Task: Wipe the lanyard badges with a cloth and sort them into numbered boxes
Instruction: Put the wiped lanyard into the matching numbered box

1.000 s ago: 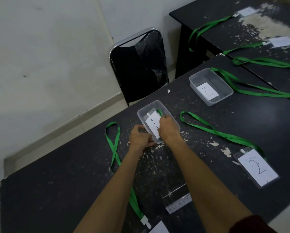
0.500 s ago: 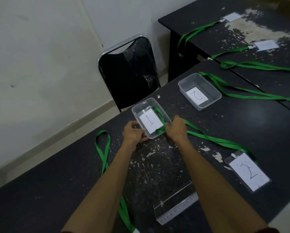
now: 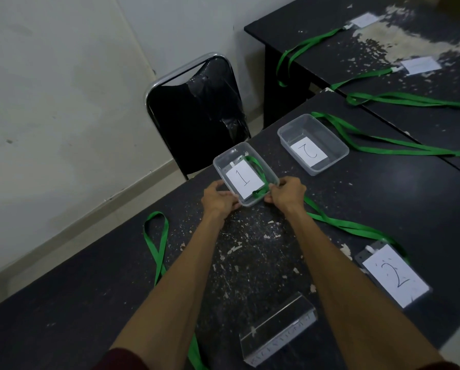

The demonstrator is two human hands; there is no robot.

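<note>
Both hands are at the near end of the box marked 1 (image 3: 231, 152). A second ago the right hand (image 3: 287, 193) lay over the card inside. It has drawn back to the rim, so the badge numbered 1 (image 3: 243, 178) now shows whole in that box. The left hand (image 3: 221, 200) has not shifted.

I count two black tables, the near table (image 3: 383, 204) and the far table (image 3: 317, 20). One chair (image 3: 197, 116) stands at 11 o'clock of the box. Of two clear boxes, the second box (image 3: 330, 162) sits at 2 o'clock, and one clear block (image 3: 277, 329) lies at 6 o'clock. Four badge cards show: the boxed one, the badge numbered 2 (image 3: 395, 277) at 4 o'clock, and two far cards (image 3: 421, 65). The green straps (image 3: 157, 236) number at least six.

The left hand grips the near-left corner, fingers curled against the wall. The right hand pinches the boxed badge's strap (image 3: 255, 162) at the near-right corner, between thumb and fingertips.
</note>
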